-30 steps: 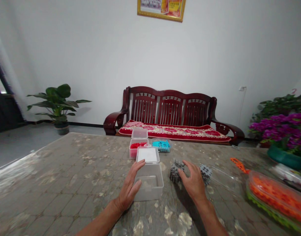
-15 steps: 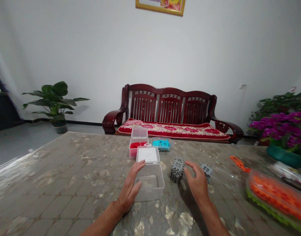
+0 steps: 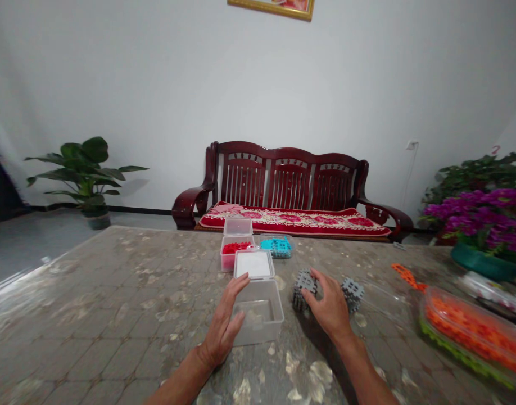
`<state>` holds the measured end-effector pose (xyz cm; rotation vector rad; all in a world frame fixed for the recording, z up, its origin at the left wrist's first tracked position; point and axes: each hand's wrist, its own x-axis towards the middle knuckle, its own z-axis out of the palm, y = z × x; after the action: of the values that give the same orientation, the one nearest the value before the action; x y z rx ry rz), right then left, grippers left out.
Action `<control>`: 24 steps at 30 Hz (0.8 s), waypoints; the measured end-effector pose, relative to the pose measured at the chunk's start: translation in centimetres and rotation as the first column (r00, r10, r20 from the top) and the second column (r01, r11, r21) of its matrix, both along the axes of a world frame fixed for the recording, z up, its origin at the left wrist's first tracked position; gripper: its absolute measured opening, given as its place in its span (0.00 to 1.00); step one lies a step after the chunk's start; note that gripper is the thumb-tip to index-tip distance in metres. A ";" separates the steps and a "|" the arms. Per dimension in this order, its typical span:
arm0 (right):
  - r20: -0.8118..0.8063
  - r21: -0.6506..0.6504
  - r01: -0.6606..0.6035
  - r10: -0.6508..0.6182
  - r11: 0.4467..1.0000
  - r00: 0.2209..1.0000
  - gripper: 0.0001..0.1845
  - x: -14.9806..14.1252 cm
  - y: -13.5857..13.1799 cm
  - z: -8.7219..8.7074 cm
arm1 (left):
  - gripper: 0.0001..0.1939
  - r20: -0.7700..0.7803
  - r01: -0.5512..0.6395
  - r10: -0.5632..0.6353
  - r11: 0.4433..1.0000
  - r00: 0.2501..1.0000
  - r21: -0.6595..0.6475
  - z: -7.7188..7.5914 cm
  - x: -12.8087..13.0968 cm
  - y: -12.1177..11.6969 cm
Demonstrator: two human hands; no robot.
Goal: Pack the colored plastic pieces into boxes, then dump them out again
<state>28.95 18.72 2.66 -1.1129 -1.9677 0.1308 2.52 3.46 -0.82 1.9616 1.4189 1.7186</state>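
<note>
Hands: apart. R hand (image 3: 330, 306), thumb & index at gray notched-tile stack (image 3: 303, 281), grip unclear; L hand (image 3: 220, 326), open, by clear plastic box (image 3: 260, 335). Stack: on table (image 3: 127, 320), btwn box & 2nd gray stack (image 3: 354, 289).

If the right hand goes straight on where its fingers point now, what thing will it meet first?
Probably the left stack of gray pieces: it is right at the fingertips of the right hand, though the picture leaves contact unclear.

Home living rm: carved wood sofa (image 3: 288, 188) w/ floral cover (image 3: 300, 220), potted plant (image 3: 83, 174).
</note>
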 end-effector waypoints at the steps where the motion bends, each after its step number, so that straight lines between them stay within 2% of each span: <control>1: -0.012 -0.001 0.001 -0.001 1.000 1.000 0.26 0.0 0.0 0.0 | 0.27 0.001 0.001 -0.001 1.000 1.000 0.000 0.0 0.0 0.0; 7: -0.151 0.006 0.013 -0.012 1.000 0.988 0.27 0.6 -0.3 0.2 | 0.27 -0.005 0.027 -0.027 1.000 1.000 -0.008 0.8 0.6 -0.6; 13: -0.225 0.029 0.008 -0.001 1.000 0.974 0.21 1.4 -1.5 1.0 | 0.28 -0.014 0.037 -0.037 0.999 0.999 -0.021 1.5 1.0 -1.1; 15: -0.254 -0.049 -0.060 0.046 0.997 0.966 0.19 1.3 -2.6 1.5 | 0.27 -0.016 0.035 -0.036 0.999 0.999 -0.024 1.5 1.0 -1.1; 17: -0.210 -0.221 -0.202 0.156 0.954 0.965 0.17 1.2 -4.2 2.0 | 0.27 -0.020 0.032 -0.032 0.999 0.999 -0.026 1.6 0.9 -1.2; 20: -0.043 -0.440 -0.356 0.377 0.824 0.925 0.17 1.7 -7.3 2.4 | 0.28 -0.027 0.018 -0.018 0.999 0.999 -0.027 1.6 0.6 -1.4; 24: 0.138 -0.563 -0.417 0.579 0.713 0.804 0.35 4.0 -10.6 2.7 | 0.28 -0.023 0.007 -0.007 1.000 1.000 -0.029 1.7 0.5 -1.7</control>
<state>32.92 8.13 5.34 -0.9009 -2.5816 0.8737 2.99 1.80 0.85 1.9750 1.4349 1.6679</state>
